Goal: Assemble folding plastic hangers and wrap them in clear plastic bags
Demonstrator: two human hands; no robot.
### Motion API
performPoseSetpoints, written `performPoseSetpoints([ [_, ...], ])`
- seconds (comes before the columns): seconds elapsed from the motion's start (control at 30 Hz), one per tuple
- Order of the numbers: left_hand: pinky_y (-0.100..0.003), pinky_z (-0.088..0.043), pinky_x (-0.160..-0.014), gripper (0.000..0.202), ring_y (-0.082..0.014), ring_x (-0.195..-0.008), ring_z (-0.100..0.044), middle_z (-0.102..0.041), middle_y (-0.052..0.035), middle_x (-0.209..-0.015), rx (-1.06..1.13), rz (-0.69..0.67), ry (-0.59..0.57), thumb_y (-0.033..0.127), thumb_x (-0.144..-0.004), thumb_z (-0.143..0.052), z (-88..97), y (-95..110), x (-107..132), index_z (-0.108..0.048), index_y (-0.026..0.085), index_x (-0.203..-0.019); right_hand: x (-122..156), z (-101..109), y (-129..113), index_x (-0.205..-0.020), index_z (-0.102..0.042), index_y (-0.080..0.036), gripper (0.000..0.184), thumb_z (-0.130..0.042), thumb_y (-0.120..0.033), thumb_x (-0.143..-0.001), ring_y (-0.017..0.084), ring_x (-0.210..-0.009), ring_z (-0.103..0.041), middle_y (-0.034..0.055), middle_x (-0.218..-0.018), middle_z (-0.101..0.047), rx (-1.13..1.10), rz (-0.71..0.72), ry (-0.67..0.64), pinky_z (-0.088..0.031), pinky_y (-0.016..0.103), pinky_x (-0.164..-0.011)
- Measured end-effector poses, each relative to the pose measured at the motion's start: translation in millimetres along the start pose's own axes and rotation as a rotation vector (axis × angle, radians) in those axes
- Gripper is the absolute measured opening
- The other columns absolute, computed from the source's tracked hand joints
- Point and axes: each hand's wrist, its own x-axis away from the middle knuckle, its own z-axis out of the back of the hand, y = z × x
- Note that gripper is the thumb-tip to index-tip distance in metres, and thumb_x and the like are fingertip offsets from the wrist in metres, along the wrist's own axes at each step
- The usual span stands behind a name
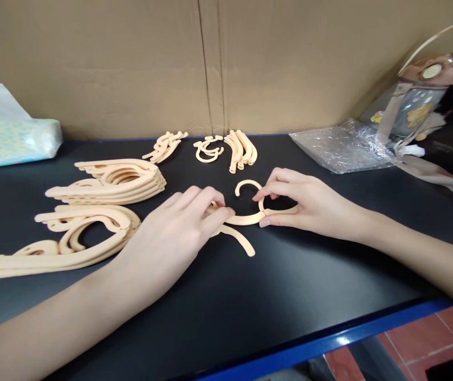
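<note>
A cream plastic folding hanger (pixel 246 218) is held between my two hands just above the black table. My right hand (pixel 296 198) pinches it where the curved hook (pixel 246 183) joins the arms. My left hand (pixel 189 217) is closed on the hanger's left arm, and its fingers cover that end. One loose-looking curved arm (pixel 242 241) sticks out below my left fingers; whether it is joined to the rest is hidden. Left of my left hand lie stacked folded hangers, one stack (pixel 111 182) behind another (pixel 79 254).
Toward the back lie small cream parts (pixel 165 147), several hooks (pixel 208 149) and several curved arms (pixel 242 150). A tissue pack (pixel 16 137) is at left. At right are a clear plastic bag (pixel 337 145) and a strapped bottle (pixel 419 106). Cardboard (pixel 131 63) stands behind the table (pixel 290 307).
</note>
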Motion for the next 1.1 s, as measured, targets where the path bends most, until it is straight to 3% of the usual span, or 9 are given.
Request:
performPoseSetpoints([
  [0.13, -0.034, -0.054, -0.058, 0.034, -0.0226, -0.075, -0.066, -0.066, -0.0091, -0.105, 0.033, 0.097, -0.016, 0.006, -0.094, -0.042, -2.1, 3.0, 1.6, -0.068, 0.014, -0.113, -0.3, -2.0, -2.5, -0.115, -0.067, -0.016, 0.028, -0.064, -0.035, -0.095, 0.017, -0.09, -0.058, 0.0032, -0.092, -0.061, -0.007, 0.068, -0.039, -0.047, 0.03, -0.08],
  [0.3, -0.047, -0.059, -0.08, 0.03, -0.0302, -0.097, -0.068, -0.067, -0.0143, -0.119, 0.074, 0.11, 0.016, 0.024, -0.102, -0.043, -6.1, 7.8, 1.6, -0.065, 0.009, -0.117, -0.2, -2.2, -8.1, -0.122, -0.063, -0.016, 0.027, -0.058, -0.028, -0.099, 0.018, -0.103, -0.06, 0.0074, -0.113, -0.067, -0.041, 0.161, -0.068, -0.049, 0.032, -0.088],
  [0.5, -0.052, -0.058, -0.08, 0.04, -0.0368, -0.106, -0.066, -0.067, -0.0201, -0.124, -0.025, 0.103, 0.054, 0.03, -0.103, -0.04, -2.5, 11.5, 0.6, -0.062, 0.006, -0.127, 0.8, -7.0, -11.6, -0.135, -0.055, -0.019, 0.034, -0.051, -0.02, -0.101, 0.02, -0.126, -0.055, 0.0084, -0.139, -0.062, 0.004, 0.31, -0.122, -0.044, 0.041, -0.106],
  [0.63, -0.046, -0.059, -0.072, 0.042, -0.0329, -0.097, -0.069, -0.068, -0.0175, -0.123, -0.034, 0.092, 0.054, 0.032, -0.105, -0.036, -1.3, 12.6, 0.7, -0.065, 0.013, -0.128, 2.0, -8.2, -16.9, -0.128, -0.06, -0.013, 0.031, -0.055, -0.025, -0.1, 0.02, -0.119, -0.056, 0.0133, -0.132, -0.06, 0.026, 0.322, -0.067, -0.049, 0.036, -0.1],
  [0.77, -0.043, -0.059, -0.068, 0.046, -0.0314, -0.092, -0.071, -0.069, -0.0169, -0.12, -0.032, 0.093, 0.044, 0.034, -0.106, -0.032, -2.2, 12.1, 0.9, -0.071, 0.014, -0.118, 3.9, -6.3, -25.3, -0.118, -0.067, -0.015, 0.028, -0.058, -0.033, -0.099, 0.02, -0.106, -0.058, 0.0114, -0.116, -0.063, 0.11, 0.396, -0.019, -0.048, 0.035, -0.092],
  [0.93, -0.047, -0.059, -0.074, 0.051, -0.0337, -0.098, -0.07, -0.071, -0.018, -0.12, -0.032, 0.127, 0.025, 0.04, -0.106, -0.029, -1.8, 13.6, 1.6, -0.068, 0.009, -0.12, 8.7, -6.5, -33.7, -0.119, -0.07, -0.019, 0.031, -0.06, -0.039, -0.097, 0.024, -0.111, -0.058, 0.0112, -0.117, -0.066, 0.165, 0.49, -0.076, -0.046, 0.038, -0.087],
  [1.1, -0.046, -0.059, -0.076, 0.057, -0.0331, -0.098, -0.07, -0.072, -0.0201, -0.117, -0.07, 0.18, 0.004, 0.043, -0.106, -0.025, -1.4, 10.1, 2.7, -0.068, 0.006, -0.111, 10.9, -6.4, -34.7, -0.113, -0.073, -0.02, 0.03, -0.058, -0.041, -0.098, 0.024, -0.108, -0.061, 0.0116, -0.117, -0.067, 0.168, 0.482, -0.127, -0.049, 0.039, -0.086],
])
